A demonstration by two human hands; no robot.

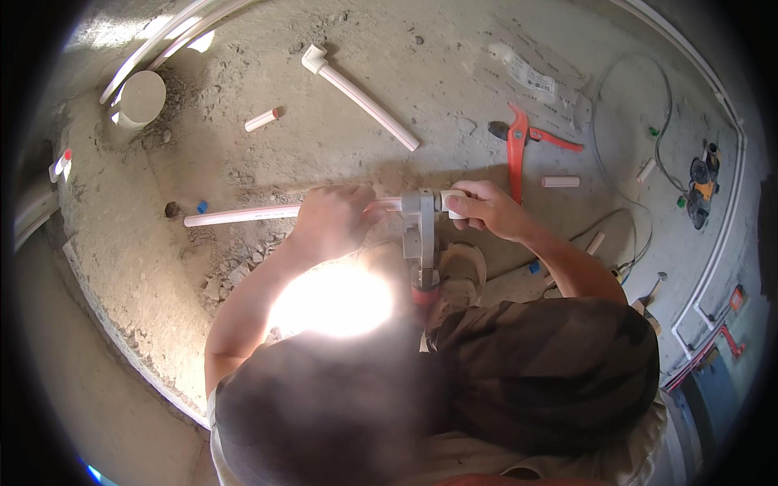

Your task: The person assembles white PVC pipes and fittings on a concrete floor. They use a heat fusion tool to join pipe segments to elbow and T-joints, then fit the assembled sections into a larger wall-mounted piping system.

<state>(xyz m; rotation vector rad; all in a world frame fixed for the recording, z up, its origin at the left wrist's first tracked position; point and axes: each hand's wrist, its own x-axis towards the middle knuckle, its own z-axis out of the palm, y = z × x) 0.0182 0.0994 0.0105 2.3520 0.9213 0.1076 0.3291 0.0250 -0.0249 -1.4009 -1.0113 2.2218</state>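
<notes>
Over the middle of the dusty floor (381,69), the grip of the left hand (335,217) is closed round a white striped pipe (251,215), one end pointing to the floor's left edge, the other meeting a grey tool (425,231). On the tool's opposite side, the grip of the right hand (494,212) is clamped on a white fitting (455,205); red cutters (517,150) lie beyond, nearer the floor's right edge

the left hand (335,219) hides part of the long pipe (243,215), whose print (266,213) is illegible.
</notes>
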